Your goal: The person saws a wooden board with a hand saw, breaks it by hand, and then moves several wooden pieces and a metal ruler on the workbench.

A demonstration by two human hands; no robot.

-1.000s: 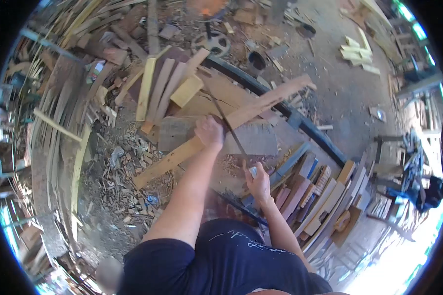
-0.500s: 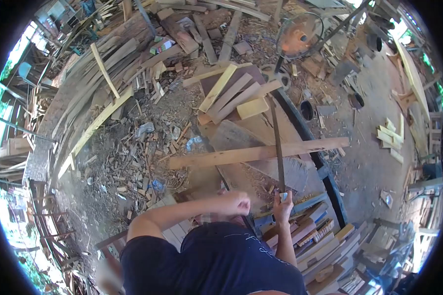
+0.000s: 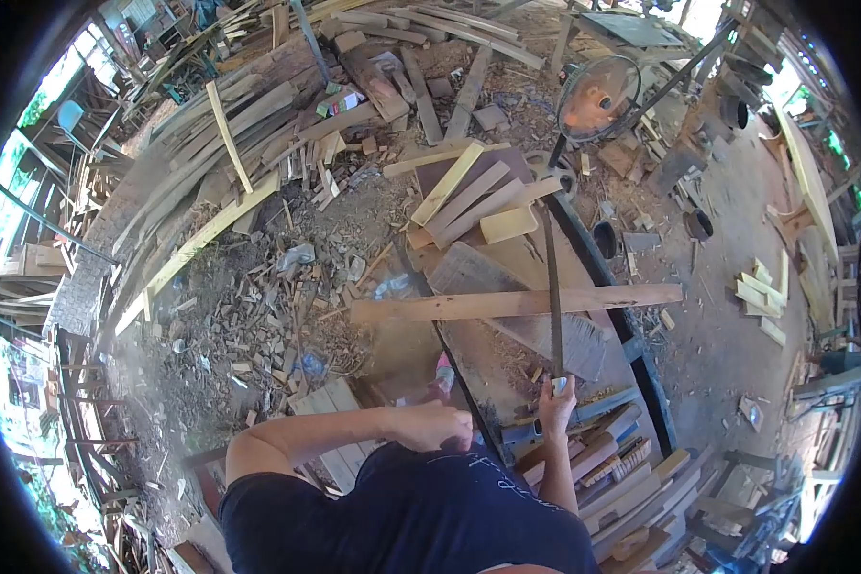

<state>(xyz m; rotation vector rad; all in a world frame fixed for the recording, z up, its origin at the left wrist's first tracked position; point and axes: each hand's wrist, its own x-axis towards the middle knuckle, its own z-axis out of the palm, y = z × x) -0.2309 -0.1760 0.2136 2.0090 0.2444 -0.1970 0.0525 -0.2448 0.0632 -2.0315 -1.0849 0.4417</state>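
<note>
My right hand is closed around the pale grip of a handsaw. Its long, narrow dark blade points away from me and crosses over a light plank lying crosswise on the worktable. The far tip of the blade reaches close to a pale wood block. Drawn in at my chest, my left hand is a loose fist against the dark shirt; its curled fingers face down, and what they hold, if anything, is hidden.
Several short boards are piled at the table's far end, near a standing fan. Cut lengths of wood are stacked at my right. Scraps litter the ground on the left, beside long planks.
My left hand has drawn back toward my chest. My right hand still grips the handsaw across the plank. The whole view has shifted slightly, and a pink shoe now shows beside the table.
</note>
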